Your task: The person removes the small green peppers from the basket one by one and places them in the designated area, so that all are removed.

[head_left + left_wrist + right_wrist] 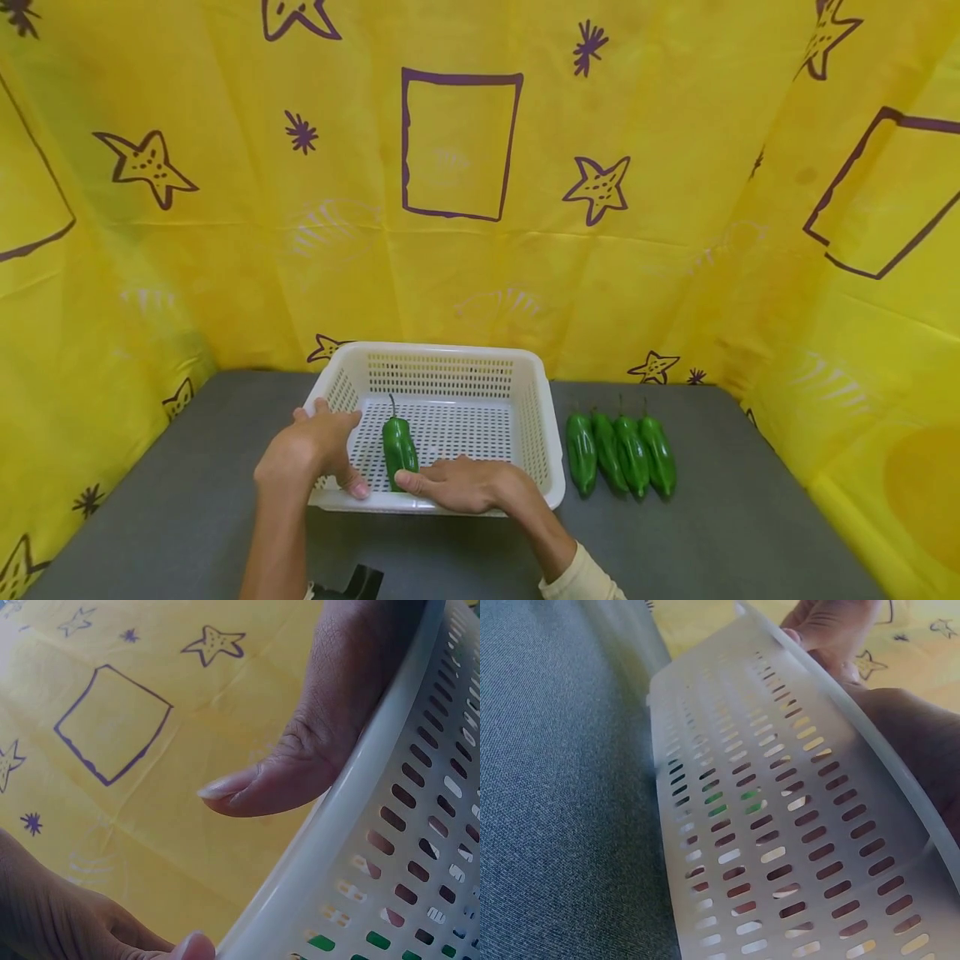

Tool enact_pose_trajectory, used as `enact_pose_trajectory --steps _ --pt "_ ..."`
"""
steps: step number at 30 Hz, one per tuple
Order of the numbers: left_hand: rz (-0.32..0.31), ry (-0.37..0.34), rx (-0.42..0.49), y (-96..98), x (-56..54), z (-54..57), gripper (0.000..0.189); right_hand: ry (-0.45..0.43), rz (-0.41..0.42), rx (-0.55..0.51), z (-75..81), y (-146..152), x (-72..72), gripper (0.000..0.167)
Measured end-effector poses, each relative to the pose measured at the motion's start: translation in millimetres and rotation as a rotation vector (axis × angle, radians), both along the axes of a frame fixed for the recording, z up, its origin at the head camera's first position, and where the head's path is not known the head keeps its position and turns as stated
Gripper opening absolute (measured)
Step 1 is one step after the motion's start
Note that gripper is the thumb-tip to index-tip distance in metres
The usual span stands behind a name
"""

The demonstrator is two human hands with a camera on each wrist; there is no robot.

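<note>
Inside the white perforated basket (pixel 457 348), toward its left side, lies a long green pepper (pixel 399 442) with its stem pointing away. My right hand (pixel 468 485) reaches over the front rim, its thumb across the pepper's near end and its fingers along the right side, the fingertips hidden. Over the basket's front left corner is my left hand (pixel 311 450), fingers spread and thumb (pixel 270 780) stretched out, holding nothing. Through the slots of the basket wall (pixel 817 817), bits of green and parts of the hands show in the right wrist view.
Several green peppers (pixel 632 458) lie side by side in a row on the grey table (pixel 720 525), right of the basket. A yellow patterned cloth (pixel 465 275) hangs behind the table and along both sides. A black device (pixel 362 582) shows by the left forearm.
</note>
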State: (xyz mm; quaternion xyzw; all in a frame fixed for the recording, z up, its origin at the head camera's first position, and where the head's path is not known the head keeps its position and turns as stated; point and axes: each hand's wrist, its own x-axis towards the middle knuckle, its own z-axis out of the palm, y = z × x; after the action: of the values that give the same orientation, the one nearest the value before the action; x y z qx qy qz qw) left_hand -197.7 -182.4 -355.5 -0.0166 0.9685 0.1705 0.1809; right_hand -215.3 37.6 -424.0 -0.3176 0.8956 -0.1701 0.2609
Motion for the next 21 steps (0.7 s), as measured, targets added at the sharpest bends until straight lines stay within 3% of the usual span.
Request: enact_pose_trajectory --steps 8,15,21 --pt "-0.001 0.002 0.01 0.5 0.2 0.1 0.123 -0.052 0.048 -0.024 2.3 0 -2.0 0.063" --pt "-0.01 0.002 0.002 1.8 -2.6 1.4 0.122 -0.068 0.164 -0.007 10.1 -8 -13.5 0.054" --pt "-0.005 -0.002 -0.005 1.3 -1.8 0.4 0.123 -0.081 0.119 0.034 12.7 -20 -20.2 0.06"
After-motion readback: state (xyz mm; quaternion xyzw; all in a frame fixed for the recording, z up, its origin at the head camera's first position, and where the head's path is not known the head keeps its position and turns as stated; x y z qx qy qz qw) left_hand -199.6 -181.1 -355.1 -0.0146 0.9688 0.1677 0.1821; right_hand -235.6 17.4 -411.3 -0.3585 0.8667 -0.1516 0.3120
